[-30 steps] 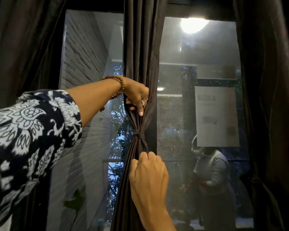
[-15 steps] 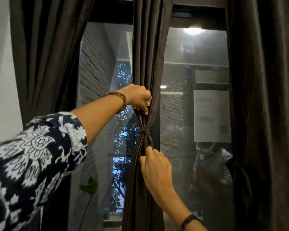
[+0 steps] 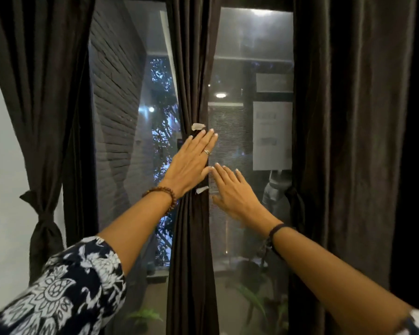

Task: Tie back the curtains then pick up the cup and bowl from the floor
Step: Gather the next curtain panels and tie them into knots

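Head cam: both your hands are spread flat, left hand (image 3: 191, 163) on the centre curtain (image 3: 191, 238) at 12 o'clock, right hand (image 3: 235, 194) w/ nothing in it, so tying looks done; next, look down—cup & bowl aren't in view.

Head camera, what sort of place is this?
Probably a room in a home, at a tall window: dark floor-length curtains, one tied back at left, and a brick wall with foliage outside.
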